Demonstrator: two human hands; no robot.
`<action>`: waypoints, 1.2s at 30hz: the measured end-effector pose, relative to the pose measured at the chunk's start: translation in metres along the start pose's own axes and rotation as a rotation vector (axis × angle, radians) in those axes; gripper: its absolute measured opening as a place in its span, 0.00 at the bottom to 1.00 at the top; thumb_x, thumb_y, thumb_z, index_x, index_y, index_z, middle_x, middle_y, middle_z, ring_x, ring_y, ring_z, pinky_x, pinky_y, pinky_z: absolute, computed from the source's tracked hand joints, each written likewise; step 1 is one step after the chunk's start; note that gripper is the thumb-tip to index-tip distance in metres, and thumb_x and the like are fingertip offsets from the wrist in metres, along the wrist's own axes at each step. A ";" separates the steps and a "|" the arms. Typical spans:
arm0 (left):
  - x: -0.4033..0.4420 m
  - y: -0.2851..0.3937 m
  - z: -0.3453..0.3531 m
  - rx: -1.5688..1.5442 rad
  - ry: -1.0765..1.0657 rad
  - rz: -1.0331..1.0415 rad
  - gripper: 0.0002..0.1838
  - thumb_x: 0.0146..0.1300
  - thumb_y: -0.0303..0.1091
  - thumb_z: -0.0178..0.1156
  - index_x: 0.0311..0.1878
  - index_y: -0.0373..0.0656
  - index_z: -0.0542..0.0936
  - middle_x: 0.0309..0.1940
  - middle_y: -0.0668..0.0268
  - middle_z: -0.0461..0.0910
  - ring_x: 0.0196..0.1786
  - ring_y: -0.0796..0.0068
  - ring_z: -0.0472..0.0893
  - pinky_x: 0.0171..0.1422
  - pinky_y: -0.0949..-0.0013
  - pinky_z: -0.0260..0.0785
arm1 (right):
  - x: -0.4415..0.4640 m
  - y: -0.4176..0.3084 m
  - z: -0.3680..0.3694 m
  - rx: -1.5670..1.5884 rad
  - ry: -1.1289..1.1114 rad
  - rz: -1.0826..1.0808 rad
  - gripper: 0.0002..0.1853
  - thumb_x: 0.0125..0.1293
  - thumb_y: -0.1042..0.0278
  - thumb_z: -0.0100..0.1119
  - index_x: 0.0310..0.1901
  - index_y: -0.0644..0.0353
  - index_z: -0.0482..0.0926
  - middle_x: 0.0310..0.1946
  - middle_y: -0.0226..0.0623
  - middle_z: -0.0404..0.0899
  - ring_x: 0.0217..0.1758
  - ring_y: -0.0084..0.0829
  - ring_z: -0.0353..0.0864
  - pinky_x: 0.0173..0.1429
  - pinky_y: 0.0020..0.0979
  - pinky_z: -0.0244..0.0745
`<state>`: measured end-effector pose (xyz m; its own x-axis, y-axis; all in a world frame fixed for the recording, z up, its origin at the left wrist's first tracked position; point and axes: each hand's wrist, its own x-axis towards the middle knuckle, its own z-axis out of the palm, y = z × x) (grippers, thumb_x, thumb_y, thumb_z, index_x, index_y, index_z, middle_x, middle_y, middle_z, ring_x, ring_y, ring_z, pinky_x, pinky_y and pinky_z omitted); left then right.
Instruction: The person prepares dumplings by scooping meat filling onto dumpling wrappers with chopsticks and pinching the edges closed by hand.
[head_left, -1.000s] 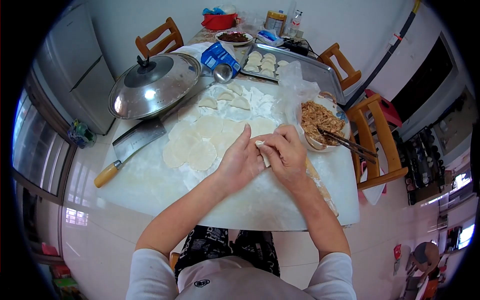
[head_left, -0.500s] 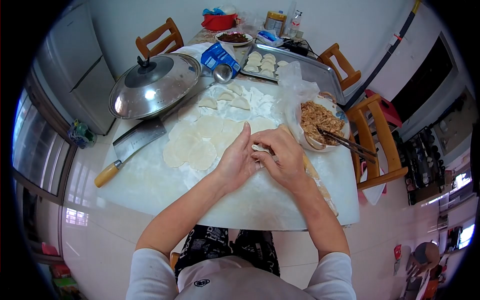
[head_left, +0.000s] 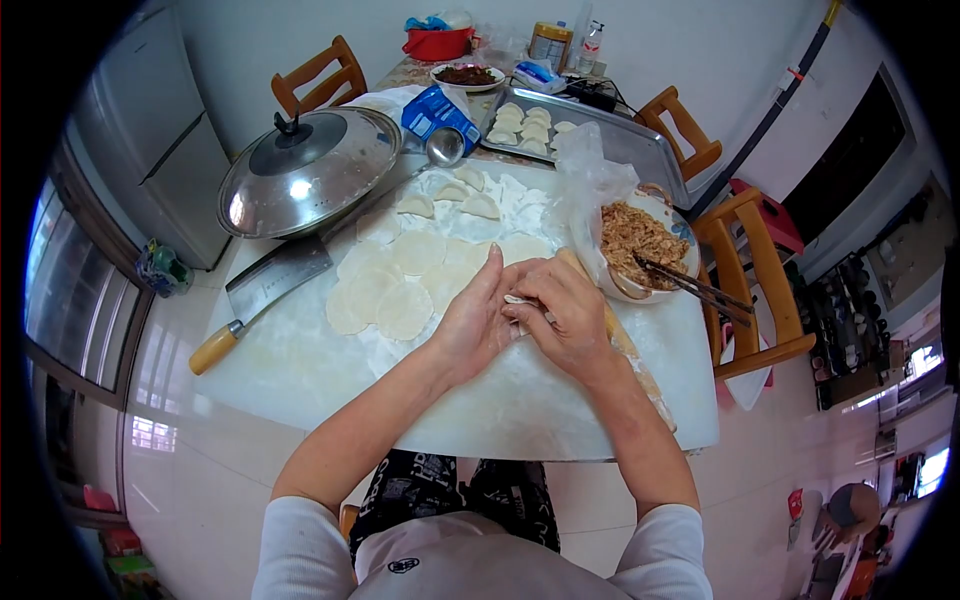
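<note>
A partly hidden dumpling (head_left: 514, 300) sits between my hands over the board. My left hand (head_left: 472, 325) cups it from the left, thumb pointing up. From the right, my right hand (head_left: 570, 318) pinches its edge with thumb and curled fingers. Thin round dough wrappers (head_left: 404, 308) lie overlapping on the floured board, left of my hands. Beyond them rest several folded dumplings (head_left: 481, 206). A rolling pin (head_left: 632, 352) lies slanted beside my right wrist, partly covered by that hand. Minced filling (head_left: 640, 240) with chopsticks (head_left: 695, 283) in it fills a bowl (head_left: 630, 290) to the right.
A cleaver (head_left: 280, 275) lies at the board's left, beside a wok with a domed lid (head_left: 310, 170). A ladle (head_left: 445, 147) rests near a blue packet (head_left: 438, 112). Further back stands a metal tray (head_left: 640, 150) with rows of dumplings. Wooden chairs (head_left: 755, 270) surround the table.
The fingers of my right hand have shifted slightly along the dumpling's edge and cover more of it. Everything else stays in place.
</note>
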<state>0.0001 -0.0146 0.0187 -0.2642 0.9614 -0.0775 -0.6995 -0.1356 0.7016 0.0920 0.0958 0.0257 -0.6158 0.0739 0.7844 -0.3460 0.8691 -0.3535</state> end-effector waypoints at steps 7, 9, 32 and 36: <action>0.001 -0.001 -0.001 0.022 -0.019 0.006 0.38 0.73 0.63 0.29 0.67 0.38 0.63 0.50 0.67 0.73 0.45 0.79 0.70 0.58 0.72 0.63 | -0.002 0.001 -0.002 -0.040 -0.032 0.031 0.07 0.49 0.76 0.65 0.29 0.61 0.76 0.34 0.38 0.79 0.34 0.38 0.79 0.35 0.34 0.73; 0.001 -0.001 -0.001 0.025 -0.015 0.005 0.37 0.73 0.62 0.29 0.67 0.38 0.64 0.50 0.68 0.73 0.44 0.79 0.70 0.57 0.72 0.64 | -0.003 0.002 -0.002 -0.044 -0.037 0.025 0.08 0.48 0.77 0.66 0.27 0.62 0.74 0.34 0.37 0.79 0.33 0.38 0.78 0.34 0.34 0.73; 0.003 -0.002 -0.004 -0.051 0.008 -0.018 0.36 0.73 0.61 0.28 0.67 0.40 0.63 0.55 0.63 0.73 0.56 0.73 0.74 0.64 0.64 0.65 | -0.004 0.000 -0.003 -0.012 -0.044 0.060 0.06 0.49 0.78 0.64 0.31 0.62 0.78 0.33 0.38 0.76 0.31 0.37 0.78 0.34 0.33 0.73; 0.002 -0.001 -0.004 -0.026 -0.036 -0.004 0.39 0.72 0.63 0.28 0.69 0.37 0.58 0.57 0.61 0.70 0.55 0.73 0.71 0.65 0.65 0.63 | -0.004 -0.002 -0.003 0.005 -0.021 0.105 0.07 0.48 0.77 0.65 0.31 0.61 0.80 0.34 0.36 0.77 0.32 0.36 0.77 0.35 0.33 0.72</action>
<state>-0.0021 -0.0138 0.0148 -0.2373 0.9699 -0.0545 -0.7177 -0.1372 0.6827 0.0969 0.0950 0.0252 -0.6634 0.1539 0.7323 -0.2823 0.8548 -0.4354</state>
